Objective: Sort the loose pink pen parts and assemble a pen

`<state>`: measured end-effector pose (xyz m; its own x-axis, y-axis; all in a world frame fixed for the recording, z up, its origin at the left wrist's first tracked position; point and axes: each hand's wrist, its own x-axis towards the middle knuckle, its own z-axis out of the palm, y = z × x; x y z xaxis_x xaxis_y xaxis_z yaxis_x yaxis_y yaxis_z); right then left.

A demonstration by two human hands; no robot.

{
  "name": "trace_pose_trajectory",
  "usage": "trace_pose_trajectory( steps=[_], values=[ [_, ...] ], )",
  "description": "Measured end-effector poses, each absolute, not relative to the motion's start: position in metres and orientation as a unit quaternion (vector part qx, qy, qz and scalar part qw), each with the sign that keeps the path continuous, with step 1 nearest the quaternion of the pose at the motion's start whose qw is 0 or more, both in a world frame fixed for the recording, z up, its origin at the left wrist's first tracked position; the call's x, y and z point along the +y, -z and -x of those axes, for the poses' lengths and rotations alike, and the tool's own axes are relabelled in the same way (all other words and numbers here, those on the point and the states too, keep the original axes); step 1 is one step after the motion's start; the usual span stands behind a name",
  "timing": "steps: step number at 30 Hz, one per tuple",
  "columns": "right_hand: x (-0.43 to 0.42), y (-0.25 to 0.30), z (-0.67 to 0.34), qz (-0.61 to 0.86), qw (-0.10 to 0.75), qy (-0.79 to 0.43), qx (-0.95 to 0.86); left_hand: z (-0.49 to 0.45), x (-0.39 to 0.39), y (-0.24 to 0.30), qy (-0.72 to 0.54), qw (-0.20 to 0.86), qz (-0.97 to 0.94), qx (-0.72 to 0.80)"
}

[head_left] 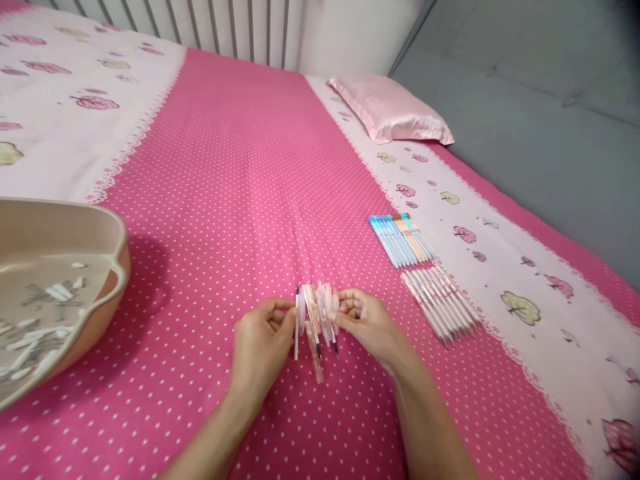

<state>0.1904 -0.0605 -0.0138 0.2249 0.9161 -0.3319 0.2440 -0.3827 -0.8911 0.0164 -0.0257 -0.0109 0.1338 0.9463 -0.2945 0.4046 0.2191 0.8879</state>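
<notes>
A loose bunch of pink, partly see-through pen parts (314, 310) lies on the pink dotted bedspread between my hands. Among them are slim pieces with dark tips and a longer clear-pink piece pointing toward me. My left hand (261, 340) has its fingers curled, thumb and forefinger pinching the left side of the bunch beside a thin white stick (297, 333) with a dark top. From the other side, my right hand (367, 325) closes thumb and fingers on the pale pink pieces at the right edge. Overlap hides exactly which pieces each hand grips.
Right of my hands lie a row of blue and peach pens (400, 241) and a row of white-pink patterned pens (440, 303). A beige basin (121, 257) at left holds small white and grey pieces. A pink pillow (393, 110) rests farther back by a grey padded panel (530, 120).
</notes>
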Motion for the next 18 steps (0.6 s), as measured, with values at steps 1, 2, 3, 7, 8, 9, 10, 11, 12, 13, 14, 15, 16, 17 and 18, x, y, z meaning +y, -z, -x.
trace_pose_trajectory(
  steps=[1, 2, 3, 7, 8, 9, 10, 11, 12, 13, 14, 15, 16, 17, 18],
  values=[
    [-0.060, 0.013, -0.190, 0.684, 0.367, -0.472, -0.417, -0.017, -0.025, 0.011, -0.274, 0.505, -0.558, 0.599],
    [-0.060, 0.012, -0.190, 0.678, 0.369, -0.480, -0.416, -0.017, -0.025, 0.011, -0.279, 0.509, -0.552, 0.598],
    [-0.060, 0.012, -0.189, 0.674, 0.372, -0.486, -0.415, -0.017, -0.025, 0.011, -0.283, 0.513, -0.548, 0.597],
    [-0.060, 0.008, -0.192, 0.665, 0.395, -0.506, -0.382, -0.017, -0.025, 0.009, -0.290, 0.522, -0.536, 0.597],
    [-0.060, 0.007, -0.194, 0.660, 0.406, -0.514, -0.368, -0.017, -0.026, 0.009, -0.291, 0.524, -0.534, 0.597],
    [-0.060, 0.007, -0.196, 0.655, 0.419, -0.521, -0.353, -0.017, -0.026, 0.009, -0.294, 0.526, -0.531, 0.596],
    [-0.060, 0.006, -0.198, 0.649, 0.435, -0.525, -0.337, -0.018, -0.026, 0.008, -0.298, 0.527, -0.529, 0.594],
    [-0.060, 0.004, -0.201, 0.644, 0.453, -0.525, -0.322, -0.018, -0.027, 0.008, -0.302, 0.527, -0.529, 0.592],
    [-0.060, 0.003, -0.203, 0.639, 0.474, -0.520, -0.310, -0.018, -0.027, 0.008, -0.307, 0.526, -0.529, 0.591],
    [-0.061, 0.001, -0.205, 0.635, 0.497, -0.510, -0.301, -0.018, -0.028, 0.008, -0.316, 0.523, -0.529, 0.589],
    [-0.061, -0.001, -0.206, 0.629, 0.520, -0.495, -0.297, -0.018, -0.028, 0.007, -0.329, 0.519, -0.528, 0.586],
    [-0.061, -0.004, -0.205, 0.623, 0.544, -0.478, -0.297, -0.018, -0.029, 0.006, -0.344, 0.518, -0.524, 0.582],
    [-0.061, -0.006, -0.203, 0.615, 0.566, -0.459, -0.301, -0.017, -0.030, 0.003, -0.362, 0.518, -0.517, 0.577],
    [-0.061, -0.009, -0.199, 0.605, 0.584, -0.443, -0.310, -0.017, -0.030, 0.000, -0.381, 0.523, -0.507, 0.570],
    [-0.061, -0.011, -0.193, 0.594, 0.596, -0.430, -0.327, -0.017, -0.031, -0.003, -0.398, 0.533, -0.496, 0.558]
  ],
)
